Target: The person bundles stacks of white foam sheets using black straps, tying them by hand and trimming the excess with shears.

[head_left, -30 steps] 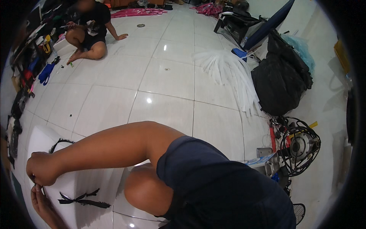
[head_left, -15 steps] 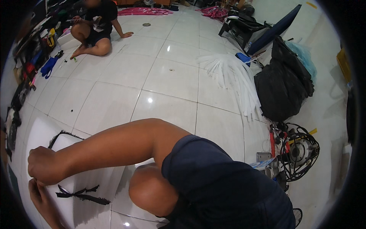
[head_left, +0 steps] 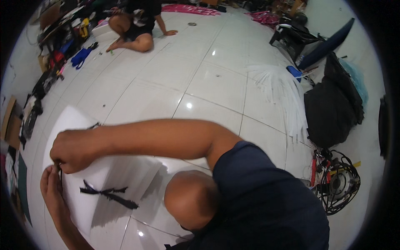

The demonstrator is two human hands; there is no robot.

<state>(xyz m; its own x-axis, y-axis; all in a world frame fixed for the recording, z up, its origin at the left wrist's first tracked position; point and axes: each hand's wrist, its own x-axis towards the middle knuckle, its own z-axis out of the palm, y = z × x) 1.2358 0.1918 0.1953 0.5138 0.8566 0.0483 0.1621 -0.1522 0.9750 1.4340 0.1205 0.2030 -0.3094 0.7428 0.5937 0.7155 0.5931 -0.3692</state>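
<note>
Whole view swings left versus half a second ago, so room, stack and arms all sit farther right in frame; hands stay together at the stack's left side. Biggest first: pale tiled floor (head_left: 154, 100) carries everything, likely used as the work area for the room it gives. White stack (head_left: 125, 177) lies on it, lower left, just beside the bent knee (head_left: 191, 200), probably kept there for easy reach; side looks layered. Black bag (head_left: 333, 112) leans by the right wall, white strips (head_left: 277, 91) fanned out near it. Co-worker (head_left: 143, 41) sits well apart, upper left, one hand flat on floor, seemingly as a prop. Right hand (head_left: 75, 152) is curled over the stack's left part, forearm crossing above it; left hand (head_left: 52, 187) comes up from below, fingertips against the right. Together, touching; bit of dark strip (head_left: 61, 177) shows where they meet, but fingers hide the grip, can't tell if either pinches it. Smaller: black tie (head_left: 104, 192) crosses the stack's near edge, knotted, ends loose and frayed, presumably there to keep layers together
</note>
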